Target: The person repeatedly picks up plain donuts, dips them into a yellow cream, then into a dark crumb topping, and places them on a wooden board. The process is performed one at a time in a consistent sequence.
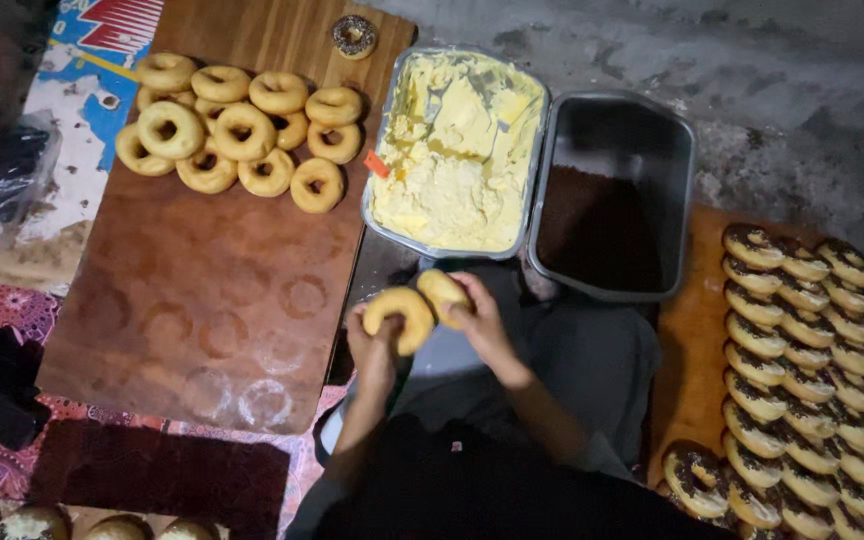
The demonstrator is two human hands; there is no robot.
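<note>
At frame centre, your left hand grips one plain doughnut half and your right hand apparently grips the other half, below the cream tray.

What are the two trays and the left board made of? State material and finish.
Butter tray: apparently thin bare metal, its rim glinting. Dark tray: likely metal too, with a dull grey rim. Left board: wood, with visible grain, matte and marked with floury rings.
</note>
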